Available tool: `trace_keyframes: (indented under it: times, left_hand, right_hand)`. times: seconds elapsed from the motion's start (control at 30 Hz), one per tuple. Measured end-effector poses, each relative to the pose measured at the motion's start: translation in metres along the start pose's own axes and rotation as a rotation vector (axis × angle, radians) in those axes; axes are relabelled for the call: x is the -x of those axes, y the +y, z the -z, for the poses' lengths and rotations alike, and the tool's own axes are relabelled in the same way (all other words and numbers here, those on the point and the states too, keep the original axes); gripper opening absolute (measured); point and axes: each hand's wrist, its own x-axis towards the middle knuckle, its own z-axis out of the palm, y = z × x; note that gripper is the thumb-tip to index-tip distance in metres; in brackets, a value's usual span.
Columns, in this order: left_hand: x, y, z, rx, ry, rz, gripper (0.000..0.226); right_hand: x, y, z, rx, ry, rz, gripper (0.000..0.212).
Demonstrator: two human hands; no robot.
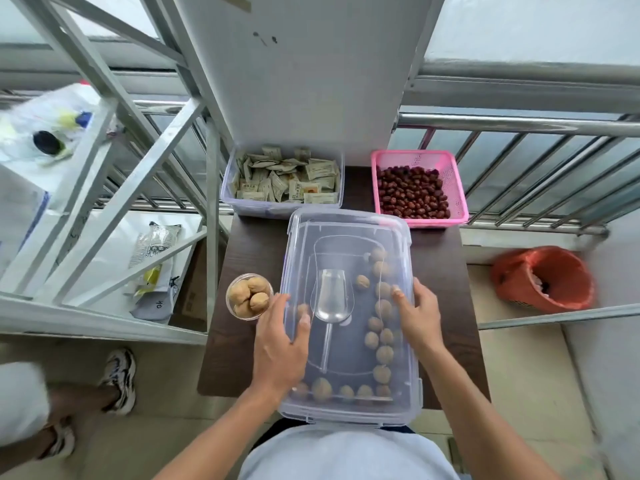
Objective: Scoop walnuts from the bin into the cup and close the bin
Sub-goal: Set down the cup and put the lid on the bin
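A clear plastic bin (349, 407) stands on the dark table with its clear lid (346, 230) lying on top. Through the lid I see walnuts (382, 327) along the right side and front, and a clear scoop (330, 303) resting inside. My left hand (278, 344) holds the lid's left edge, thumb on top and fingers over the side. My right hand (417, 313) holds the right edge the same way. A small clear cup (249, 296) filled with walnuts stands on the table just left of the bin, near my left fingertips.
Behind the bin are a clear box of packets (282, 180) and a pink basket of red dates (417, 187). A metal rack (114, 188) stands to the left, a railing (519, 140) behind, an orange bin (543, 278) on the right. Another person's feet (117, 379) are at lower left.
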Motion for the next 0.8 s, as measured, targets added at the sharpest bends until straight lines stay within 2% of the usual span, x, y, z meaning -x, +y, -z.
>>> trace_keyframes:
  times: [0.13, 0.27, 0.33, 0.63, 0.8]
  left_hand:
    - [0.008, -0.024, -0.006, -0.044, -0.037, 0.003, 0.042]
    - [0.009, -0.038, -0.013, -0.056, -0.072, 0.008, 0.050]
    - [0.009, -0.041, -0.018, -0.064, -0.079, -0.005, 0.054]
    - [0.006, -0.041, -0.023, -0.061, -0.050, -0.013, 0.054]
    - [0.003, -0.046, -0.023, -0.024, -0.127, 0.085, 0.063]
  right_hand:
    - [0.007, 0.019, -0.006, 0.060, -0.022, -0.013, 0.023]
    - [0.011, 0.022, -0.012, 0.117, -0.037, -0.095, 0.051]
    - [0.010, 0.022, -0.014, 0.159, -0.037, -0.098, 0.059]
    - [0.008, 0.016, -0.011, 0.067, -0.085, -0.124, 0.049]
    - [0.004, 0.020, -0.009, -0.004, -0.123, -0.183, 0.063]
